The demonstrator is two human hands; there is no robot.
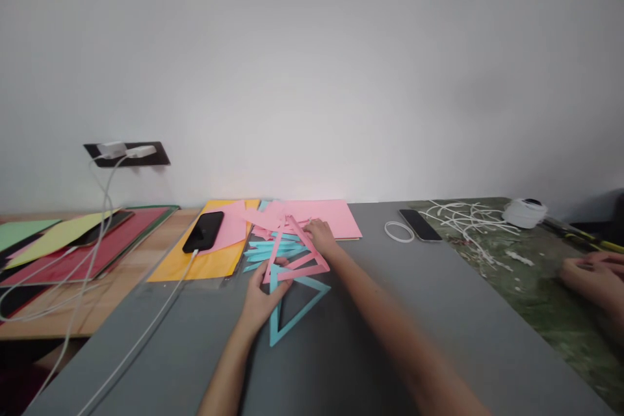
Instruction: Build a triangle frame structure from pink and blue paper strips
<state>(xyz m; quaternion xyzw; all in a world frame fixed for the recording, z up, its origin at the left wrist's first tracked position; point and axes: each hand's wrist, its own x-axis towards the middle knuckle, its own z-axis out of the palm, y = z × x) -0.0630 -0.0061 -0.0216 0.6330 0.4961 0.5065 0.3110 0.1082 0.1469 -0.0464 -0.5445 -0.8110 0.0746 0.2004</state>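
Note:
My left hand point(263, 299) is closed on linked paper triangles, its thumb lying across them. One is a light blue paper triangle point(301, 317), hanging toward me. The other is a pink paper triangle point(319, 264), which stands up behind it and partly overlaps a heap of strips. Beyond lie several blue paper strips point(273, 248) and some pink strips. My right hand point(322, 237) reaches to the pink strips just right of the pink triangle's top. Its fingers are curled in, and whatever they pinch is hidden.
Pink sheets point(336, 218) lie against the wall. On a yellow folder point(170, 266) rests a black phone point(205, 232) with a white cable. At right are a white ring point(399, 232), another phone point(422, 226), tangled white cords point(470, 224) and another person's hand point(592, 276).

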